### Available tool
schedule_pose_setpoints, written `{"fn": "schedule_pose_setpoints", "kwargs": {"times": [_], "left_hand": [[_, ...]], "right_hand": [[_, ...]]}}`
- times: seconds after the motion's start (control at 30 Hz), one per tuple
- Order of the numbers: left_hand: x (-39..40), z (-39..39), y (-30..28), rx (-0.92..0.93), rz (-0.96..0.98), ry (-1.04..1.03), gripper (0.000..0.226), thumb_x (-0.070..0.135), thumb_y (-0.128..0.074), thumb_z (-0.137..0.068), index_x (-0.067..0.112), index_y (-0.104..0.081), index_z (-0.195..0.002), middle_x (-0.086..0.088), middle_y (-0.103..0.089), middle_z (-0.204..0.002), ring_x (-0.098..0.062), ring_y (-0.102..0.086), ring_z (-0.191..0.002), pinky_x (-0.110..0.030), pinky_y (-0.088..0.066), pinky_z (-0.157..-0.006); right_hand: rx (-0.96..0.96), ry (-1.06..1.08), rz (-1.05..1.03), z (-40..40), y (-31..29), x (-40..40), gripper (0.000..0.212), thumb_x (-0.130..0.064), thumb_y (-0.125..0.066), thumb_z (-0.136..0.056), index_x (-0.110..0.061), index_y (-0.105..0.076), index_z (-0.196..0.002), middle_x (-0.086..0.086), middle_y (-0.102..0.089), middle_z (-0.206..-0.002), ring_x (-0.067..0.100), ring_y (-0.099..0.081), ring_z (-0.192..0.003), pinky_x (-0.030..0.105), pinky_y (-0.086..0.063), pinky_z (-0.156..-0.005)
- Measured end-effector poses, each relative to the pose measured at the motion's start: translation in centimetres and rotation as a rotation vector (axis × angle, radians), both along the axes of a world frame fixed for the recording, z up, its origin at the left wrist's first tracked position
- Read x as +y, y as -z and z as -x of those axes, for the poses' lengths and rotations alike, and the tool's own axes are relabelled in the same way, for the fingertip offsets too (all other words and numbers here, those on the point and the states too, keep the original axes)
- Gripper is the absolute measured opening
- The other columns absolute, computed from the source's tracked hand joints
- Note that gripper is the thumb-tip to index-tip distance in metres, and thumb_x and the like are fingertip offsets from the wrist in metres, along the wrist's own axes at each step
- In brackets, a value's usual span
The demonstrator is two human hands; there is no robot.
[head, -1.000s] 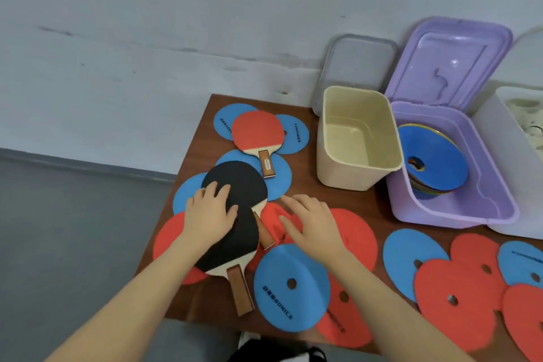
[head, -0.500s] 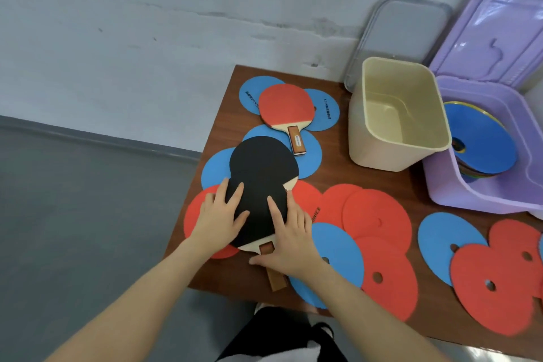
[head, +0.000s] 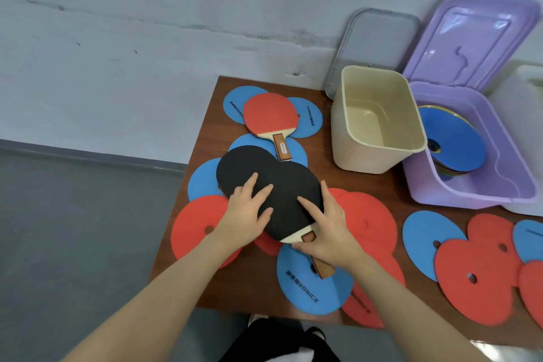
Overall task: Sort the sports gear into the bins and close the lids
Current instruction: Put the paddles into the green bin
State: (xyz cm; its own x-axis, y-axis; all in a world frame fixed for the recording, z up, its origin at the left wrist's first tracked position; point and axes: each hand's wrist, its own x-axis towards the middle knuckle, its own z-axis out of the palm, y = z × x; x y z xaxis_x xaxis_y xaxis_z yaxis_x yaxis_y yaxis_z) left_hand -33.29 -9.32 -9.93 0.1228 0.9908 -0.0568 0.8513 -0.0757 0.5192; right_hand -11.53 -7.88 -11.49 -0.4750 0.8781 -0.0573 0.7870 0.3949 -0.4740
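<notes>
Plainly "SONICE" on blue disc (head: 314, 282) — both hands (head: 246, 214) on black paddles (head: 273, 188)

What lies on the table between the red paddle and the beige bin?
In the head view, one blue disc lies between the red paddle and the beige bin, partly under the paddle; then bare table.

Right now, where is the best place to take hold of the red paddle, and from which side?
Probably by the wooden handle of the red paddle. It points toward the person and sticks out past the flat blade, lying on a blue disc. Coming from the near side, fingers can pinch its two long edges; the blade lies too flat to grip.
</notes>
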Motion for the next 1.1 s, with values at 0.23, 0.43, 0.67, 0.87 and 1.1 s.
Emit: {"fn": "schedule_pose_setpoints", "kwargs": {"times": [0.23, 0.43, 0.67, 0.87, 1.1], "left_hand": [[2.0, -2.8, 0.4, 0.130, 0.114, 0.101, 0.055, 0.038, -0.040, -0.097, 0.025, -0.021, -0.147, 0.000, -0.009, -0.156, -0.019, -0.020, -0.138, -0.038, -0.018, -0.111], [1.5, -2.2, 1.4, 0.097, 0.064, 0.133, 0.055, 0.041, -0.043, -0.095, 0.026, -0.026, -0.146, 0.004, -0.009, -0.157, -0.013, -0.016, -0.140, -0.033, -0.014, -0.111], [2.1, -3.4, 1.6, 0.039, 0.042, -0.073, 0.051, 0.048, -0.025, -0.095, 0.029, -0.036, -0.141, 0.001, -0.028, -0.152, -0.018, -0.020, -0.140, -0.038, -0.016, -0.111], [2.4, -5.1, 2.7, 0.259, 0.135, -0.121, 0.064, 0.055, -0.040, -0.091, 0.033, -0.019, -0.147, -0.003, -0.006, -0.157, -0.031, 0.001, -0.143, -0.050, -0.007, -0.113], [2.0, -3.3, 2.6, 0.261, 0.178, -0.039, 0.070, 0.055, -0.044, -0.088, 0.038, -0.010, -0.147, 0.003, 0.000, -0.158, -0.026, 0.006, -0.144, -0.048, -0.003, -0.114]], "right_hand": [[-0.188, 0.169, 0.088, -3.2, 0.8, -0.4, 0.094, -0.081, -0.041, -0.064, -0.044, -0.011, -0.145, 0.004, 0.007, -0.157, 0.023, -0.009, -0.142, 0.043, -0.014, -0.109], [-0.119, 0.207, 0.088, -1.7, 1.1, 0.3, 0.090, -0.084, -0.043, -0.057, -0.055, -0.020, -0.138, -0.003, -0.007, -0.157, 0.030, -0.013, -0.139, 0.047, -0.015, -0.109], [-0.038, 0.384, -0.052, -4.5, 1.4, -0.1, 0.076, -0.079, -0.052, -0.058, -0.044, -0.053, -0.125, -0.001, -0.033, -0.149, 0.036, -0.025, -0.135, 0.051, -0.023, -0.103], [-0.102, 0.492, -0.009, -6.7, 2.1, -0.6, 0.079, -0.082, -0.047, -0.056, -0.045, -0.052, -0.126, -0.003, -0.031, -0.149, 0.033, -0.023, -0.135, 0.048, -0.020, -0.105], [-0.071, 0.489, 0.013, -4.4, 2.1, -0.9, 0.079, -0.081, -0.047, -0.057, -0.045, -0.049, -0.128, -0.005, -0.028, -0.150, 0.033, -0.016, -0.137, 0.049, -0.018, -0.107]]}}
